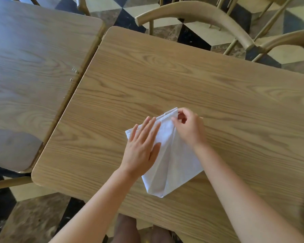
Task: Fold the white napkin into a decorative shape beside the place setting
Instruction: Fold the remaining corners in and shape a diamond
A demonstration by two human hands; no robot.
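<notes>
While the left hand (142,146) lies flat with its fingers (148,128) spread wide and straight, palm down, it presses on the left part of the white napkin (174,160), which rests on the wooden table (200,81). That hand grips nothing; its thumb points toward the cloth's middle and its fingertips reach almost to the napkin's far edge. Just beyond and to the right of those fingertips, the right hand (189,127) curls over the napkin's far corner, its thumb and forefinger pinched narrowly on the hemmed edge there (the corner stands a little above the tabletop). The other right fingers are bent inward above the cloth.

Between the two hands the napkin shows a long crease running from the pinched corner down toward the near end, where the cloth narrows to a blunt point below both wrists. The napkin's left corner peeks out just left of the left little finger. Both forearms are bare and reach in from the near side.

Beyond the right fingers, across the table's far edge, stands a wooden chair (209,18) on a checkered floor (130,18). Well left of the left fingers sits a second table (33,58), nearly touching the first.
</notes>
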